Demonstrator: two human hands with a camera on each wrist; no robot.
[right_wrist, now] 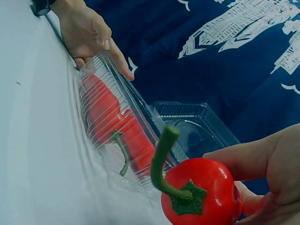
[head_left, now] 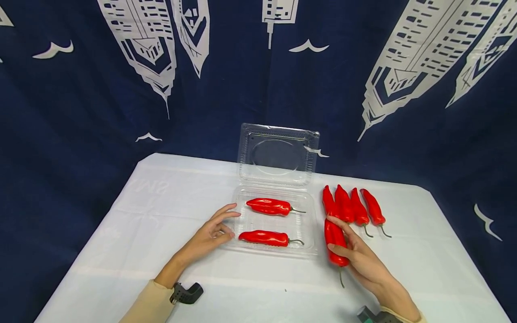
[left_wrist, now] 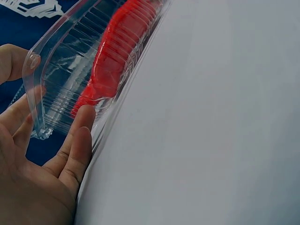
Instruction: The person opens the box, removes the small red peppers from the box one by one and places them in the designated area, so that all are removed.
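Note:
My right hand grips a long red pepper between thumb and fingers, its green stem toward me. Close up in the right wrist view, the pepper's stem end fills the lower part. At the left edge of a clear plastic container is my left hand, with thumb and fingers about its rim. In the left wrist view its fingertips lie against the ribbed wall. Inside the container, one red pepper lies toward the back and another toward the front, stems to the right.
The container's hinged lid stands raised at the back. Several more red peppers lie in a row right of the container. A white cloth covers the table; a dark blue printed curtain hangs behind.

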